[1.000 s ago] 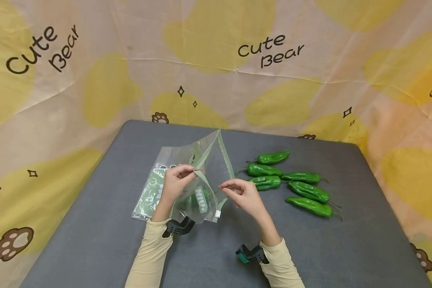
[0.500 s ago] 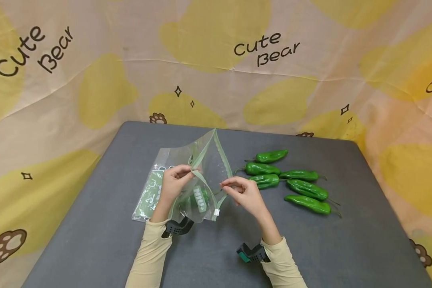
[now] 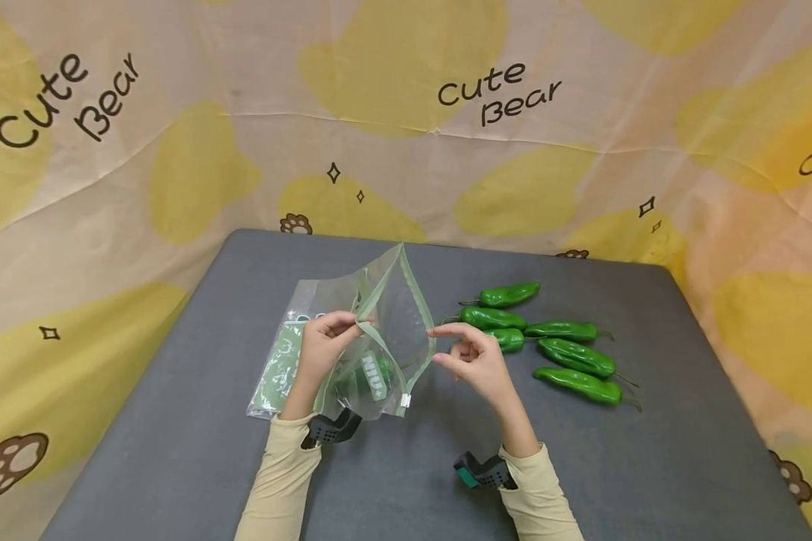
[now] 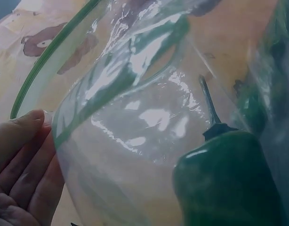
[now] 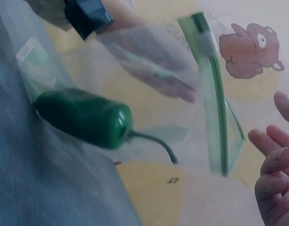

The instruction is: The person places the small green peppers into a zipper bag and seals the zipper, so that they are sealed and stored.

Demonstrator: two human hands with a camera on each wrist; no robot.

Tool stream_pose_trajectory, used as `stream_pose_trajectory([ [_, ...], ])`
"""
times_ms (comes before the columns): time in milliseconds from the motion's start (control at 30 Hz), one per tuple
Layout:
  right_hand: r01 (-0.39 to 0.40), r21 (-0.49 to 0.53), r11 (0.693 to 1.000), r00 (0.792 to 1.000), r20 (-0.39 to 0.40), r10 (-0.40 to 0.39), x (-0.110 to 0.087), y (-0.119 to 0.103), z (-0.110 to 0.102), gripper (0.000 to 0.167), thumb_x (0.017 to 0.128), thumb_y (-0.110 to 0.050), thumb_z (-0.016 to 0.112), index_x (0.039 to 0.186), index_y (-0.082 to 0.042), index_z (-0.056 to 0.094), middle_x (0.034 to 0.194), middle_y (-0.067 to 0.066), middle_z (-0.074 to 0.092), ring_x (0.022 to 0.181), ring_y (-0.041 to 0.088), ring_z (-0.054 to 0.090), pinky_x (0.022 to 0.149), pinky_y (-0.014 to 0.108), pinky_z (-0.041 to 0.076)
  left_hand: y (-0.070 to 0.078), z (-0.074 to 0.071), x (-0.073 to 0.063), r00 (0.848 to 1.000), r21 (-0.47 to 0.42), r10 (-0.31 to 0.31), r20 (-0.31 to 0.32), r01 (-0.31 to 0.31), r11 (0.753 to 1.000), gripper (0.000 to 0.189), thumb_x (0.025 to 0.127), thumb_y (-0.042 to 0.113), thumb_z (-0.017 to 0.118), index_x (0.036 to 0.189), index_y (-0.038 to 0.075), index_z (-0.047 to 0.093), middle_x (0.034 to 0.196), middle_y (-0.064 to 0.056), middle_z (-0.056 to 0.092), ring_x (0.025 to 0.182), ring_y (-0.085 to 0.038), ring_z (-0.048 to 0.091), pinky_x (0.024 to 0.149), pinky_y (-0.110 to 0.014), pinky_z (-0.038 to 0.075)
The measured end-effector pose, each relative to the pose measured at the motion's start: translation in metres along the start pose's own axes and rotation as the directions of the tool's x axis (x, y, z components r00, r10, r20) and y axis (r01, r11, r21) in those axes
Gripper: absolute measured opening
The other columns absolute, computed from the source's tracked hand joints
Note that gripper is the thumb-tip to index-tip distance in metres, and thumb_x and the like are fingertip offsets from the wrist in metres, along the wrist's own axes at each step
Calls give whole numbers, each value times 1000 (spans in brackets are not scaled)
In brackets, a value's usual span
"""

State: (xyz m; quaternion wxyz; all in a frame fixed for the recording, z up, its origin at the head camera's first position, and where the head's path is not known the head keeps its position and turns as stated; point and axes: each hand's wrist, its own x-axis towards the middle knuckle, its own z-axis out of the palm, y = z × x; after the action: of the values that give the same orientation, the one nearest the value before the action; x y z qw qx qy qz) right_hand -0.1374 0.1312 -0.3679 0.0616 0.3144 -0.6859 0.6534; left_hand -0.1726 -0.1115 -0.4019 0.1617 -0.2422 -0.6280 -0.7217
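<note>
A clear zip bag (image 3: 406,300) with a green rim and a white slider stands with its mouth spread wide. My left hand (image 3: 321,353) pinches the near rim between thumb and fingers. Inside the bag lies a green pepper (image 5: 83,117), its stem pointing to the mouth; the left wrist view shows that pepper (image 4: 224,174) through the film. At the bag's right edge is my right hand (image 3: 477,361), thumb and index finger apart and nothing between them. Its index fingertip is at the rim; whether it touches cannot be told.
Several green peppers (image 3: 578,357) lie loose on the grey table (image 3: 636,466), right of the bag. One is partly behind my right hand. A flat clear package with green print (image 3: 277,372) lies left of the bag. Printed cloth (image 3: 379,75) hangs behind the table.
My right hand has moved slightly right from the bag's mouth. Its thumb and fingertips, close together before, have spread apart. My left hand keeps its grip on the rim.
</note>
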Motion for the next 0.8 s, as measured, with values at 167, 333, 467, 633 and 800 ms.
stream_pose_trajectory([
  [167, -14, -7, 1000, 999, -51, 14, -5, 3, -18, 31, 75, 16, 62, 105, 16, 52, 99, 26, 58, 40, 14, 37, 35, 26, 33, 5, -2, 0, 1000, 9, 0, 3, 0, 1000, 6, 76, -15, 62, 79, -10, 64, 82, -7, 67, 73, -14, 65, 65, -26, 53],
  [333, -47, 35, 998, 994, -101, 50, -15, 18, -41, 33, 76, 19, 58, 108, 16, 50, 104, 18, 60, 41, 13, 37, 36, 28, 31, 8, -4, -1, 1000, -18, 10, 11, -10, 1000, 12, 76, -14, 61, 80, -4, 66, 83, -6, 67, 74, -15, 65, 66, -27, 53],
  [467, -62, 73, 995, 989, -128, 71, -21, 38, -56, 34, 78, 16, 58, 111, 13, 50, 106, 7, 62, 40, 15, 36, 36, 27, 29, 7, -4, -1, 999, -19, 28, 25, -28, 999, 7, 75, -16, 61, 80, -11, 63, 83, -10, 67, 74, -15, 65, 66, -27, 53],
  [633, -98, 19, 995, 983, -155, 100, -22, 40, -60, 34, 78, 12, 61, 111, 13, 51, 106, 12, 61, 41, 17, 37, 37, 25, 30, 6, -3, -1, 998, -32, 48, 28, -47, 998, 9, 74, -20, 59, 79, -13, 62, 82, -15, 66, 74, -15, 65, 66, -26, 53],
  [800, -152, -15, 988, 973, -179, 147, -23, 38, -59, 34, 78, 15, 60, 110, 16, 49, 106, 24, 57, 41, 21, 36, 37, 23, 31, 7, -3, -1, 998, -29, 55, 23, -55, 998, 10, 73, -21, 59, 79, -14, 62, 82, -13, 67, 74, -14, 65, 66, -25, 53],
])
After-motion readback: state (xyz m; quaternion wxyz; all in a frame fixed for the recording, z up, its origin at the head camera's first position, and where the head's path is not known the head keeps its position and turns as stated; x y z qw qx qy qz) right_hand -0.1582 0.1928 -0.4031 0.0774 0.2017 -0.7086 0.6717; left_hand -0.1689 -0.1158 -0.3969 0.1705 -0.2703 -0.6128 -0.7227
